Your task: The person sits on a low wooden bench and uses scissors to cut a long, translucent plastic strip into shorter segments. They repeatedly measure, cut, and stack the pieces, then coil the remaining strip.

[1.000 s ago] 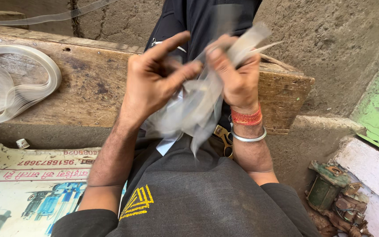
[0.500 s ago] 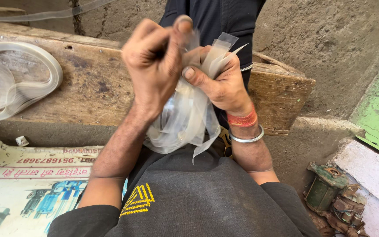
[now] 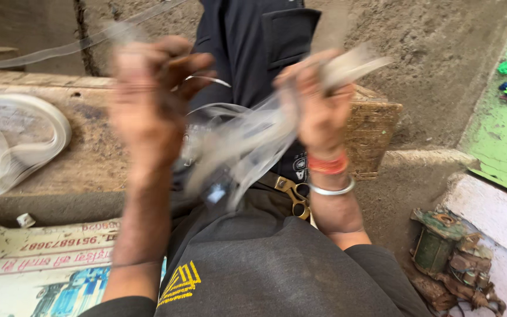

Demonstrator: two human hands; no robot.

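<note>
At far left, on the worn wooden bench (image 3: 89, 147), a coil of translucent plastic strip (image 3: 13, 147) lies flat, well apart from your hands; a printed sheet (image 3: 42, 264) sits below the bench edge. Your left hand (image 3: 148, 111), blurred, is raised with fingers curled on a thin strand; whether the grip is fully closed cannot be told. Between both hands hangs the bundle of clear plastic strips (image 3: 242, 147), held above your lap so its loose ends fall free. Your right hand (image 3: 318, 105) is closed around the bundle's upper end. At lower right sits a rusted green motor (image 3: 435, 246)
</note>
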